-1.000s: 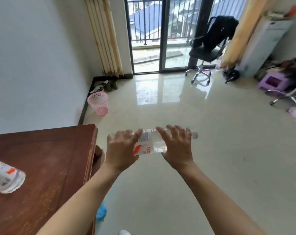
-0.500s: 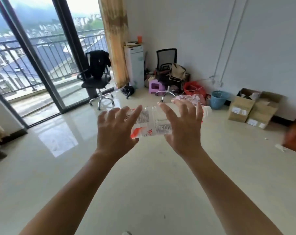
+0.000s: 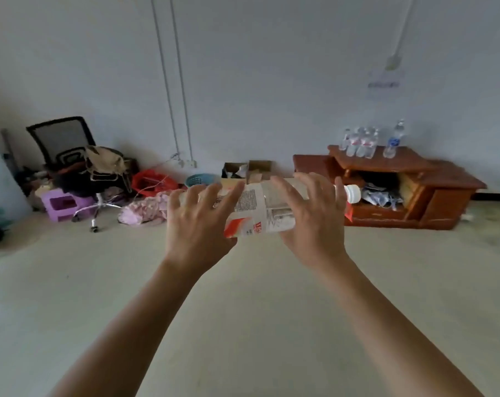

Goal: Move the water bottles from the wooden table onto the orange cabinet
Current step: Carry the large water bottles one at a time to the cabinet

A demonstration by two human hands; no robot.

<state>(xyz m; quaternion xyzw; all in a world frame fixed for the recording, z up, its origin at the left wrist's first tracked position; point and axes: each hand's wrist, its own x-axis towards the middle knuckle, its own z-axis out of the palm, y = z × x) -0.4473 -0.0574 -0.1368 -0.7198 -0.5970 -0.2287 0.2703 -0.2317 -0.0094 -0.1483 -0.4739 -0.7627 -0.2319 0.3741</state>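
Spread fingers [image 3: 228, 193] of my left hand [image 3: 198, 224] and right hand [image 3: 309, 222] curl over the water bottle [image 3: 260, 207], held sideways in mid-air. I've turned away from the wooden table. The orange cabinet [image 3: 409, 160], well apart, now faces me, so carrying it across comes next.

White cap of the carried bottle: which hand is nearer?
Right. The right hand holds the water bottle near its neck, just short of the white cap; the left hand holds the base end, farther away.
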